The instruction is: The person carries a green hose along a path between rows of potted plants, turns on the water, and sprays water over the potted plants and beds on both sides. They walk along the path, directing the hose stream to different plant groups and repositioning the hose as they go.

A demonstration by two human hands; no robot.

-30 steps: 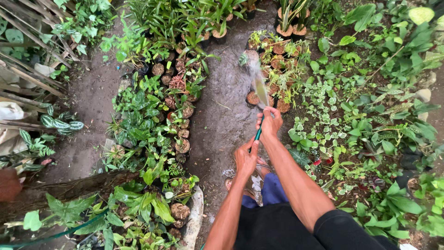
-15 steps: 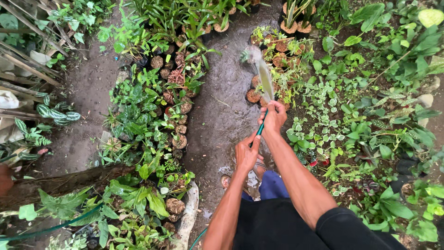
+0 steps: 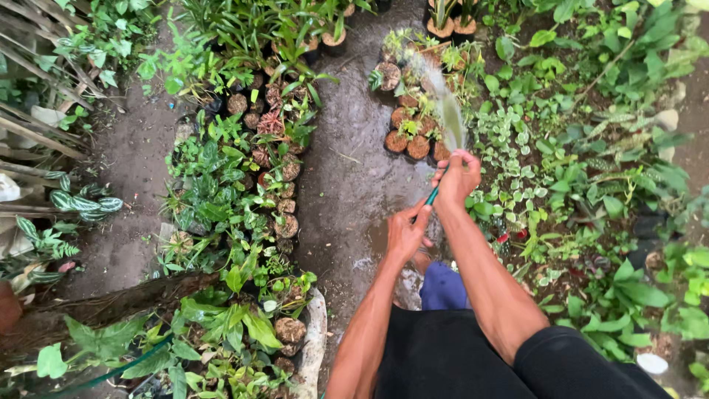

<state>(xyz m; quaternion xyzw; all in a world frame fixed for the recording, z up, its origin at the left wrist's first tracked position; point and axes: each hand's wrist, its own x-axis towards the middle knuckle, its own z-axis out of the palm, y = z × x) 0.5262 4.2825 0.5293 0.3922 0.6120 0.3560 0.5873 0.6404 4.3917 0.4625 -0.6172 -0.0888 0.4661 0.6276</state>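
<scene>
Potted plants are being sprayed from a hose held in both hands.

The green hose (image 3: 431, 196) is gripped between the hands: the right hand (image 3: 458, 177) is closed on its front end, fingers wrapped tight, and the left hand (image 3: 407, 233) is closed on it just behind. A water jet (image 3: 446, 107) fans out over the pots (image 3: 413, 137) beside the wet path (image 3: 354, 170).

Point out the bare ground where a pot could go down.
Free: the wet path between the middle bed and the brown pots; the dirt strip left of that bed. Crowded: the leafy bed on the right and around both hands on the hose.
</scene>
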